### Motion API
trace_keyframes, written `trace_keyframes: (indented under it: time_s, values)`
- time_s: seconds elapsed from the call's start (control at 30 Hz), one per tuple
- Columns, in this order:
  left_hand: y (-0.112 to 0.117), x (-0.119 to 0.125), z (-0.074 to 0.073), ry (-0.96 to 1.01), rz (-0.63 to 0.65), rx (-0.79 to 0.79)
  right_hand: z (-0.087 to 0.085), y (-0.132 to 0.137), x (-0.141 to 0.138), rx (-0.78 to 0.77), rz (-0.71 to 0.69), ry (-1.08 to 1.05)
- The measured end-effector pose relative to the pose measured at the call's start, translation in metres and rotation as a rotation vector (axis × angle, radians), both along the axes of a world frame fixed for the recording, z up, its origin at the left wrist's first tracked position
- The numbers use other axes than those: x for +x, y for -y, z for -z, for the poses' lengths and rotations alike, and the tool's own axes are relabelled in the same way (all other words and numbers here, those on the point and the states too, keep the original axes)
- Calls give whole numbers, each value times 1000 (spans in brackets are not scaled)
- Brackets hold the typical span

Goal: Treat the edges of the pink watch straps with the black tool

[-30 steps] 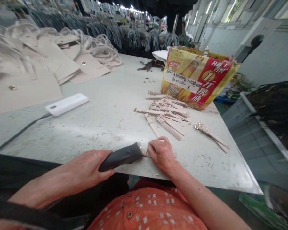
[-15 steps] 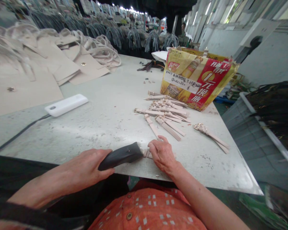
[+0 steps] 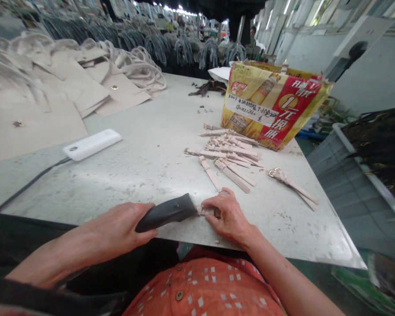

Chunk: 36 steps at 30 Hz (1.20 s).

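My left hand (image 3: 118, 228) is closed round the black handle of a tool (image 3: 166, 212) at the near edge of the grey table (image 3: 151, 162). The tool's tip meets a small beige strap piece (image 3: 206, 211). My right hand (image 3: 225, 213) pinches that strap piece flat against the table. Just beyond my right hand lies a pile of beige straps with metal buckles (image 3: 228, 153), and two more straps (image 3: 292, 186) lie to the right.
A red and yellow printed carton (image 3: 276, 109) stands behind the strap pile. A white power bank (image 3: 92, 144) with a dark cable lies at the left. Beige bag panels and handles (image 3: 69, 83) cover the far left. A grey crate (image 3: 358, 184) sits off the table's right edge.
My right hand has shifted slightly, its fingers now pinching the strap piece nearer the tool's tip. The left hand and tool have stayed in place.
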<state>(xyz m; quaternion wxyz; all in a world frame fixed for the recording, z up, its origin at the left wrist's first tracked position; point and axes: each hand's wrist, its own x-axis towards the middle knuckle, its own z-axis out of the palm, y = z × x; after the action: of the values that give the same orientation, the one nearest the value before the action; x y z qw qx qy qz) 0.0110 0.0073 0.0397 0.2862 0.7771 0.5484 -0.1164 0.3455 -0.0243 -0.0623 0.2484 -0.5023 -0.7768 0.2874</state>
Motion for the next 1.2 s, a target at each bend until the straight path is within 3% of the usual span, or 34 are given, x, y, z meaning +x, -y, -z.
trace_keyframes:
  time_s: [0.17,0.4,0.5,0.7,0.87,1.03,1.2]
  values:
    - [-4,4,0,-11,-7,8,10,-1,2,44,14,-53]
    - [-9,-9,-3,-64,0,-22,26,-2,3,146,35,-130]
    - [-10,-12,-3,-64,15,-43,26,-1,2,174,54,-94]
    - [-15,-18,3,-41,11,-15,20,2,3,89,107,-6]
    - [-15,-13,6,-25,104,26,17,-2,5,46,92,-9]
    - [-11,-3,-2,-39,124,2,19,-5,9,39,63,-39]
    - [-11,-9,-11,-16,100,-21,21,-6,11,21,53,-36]
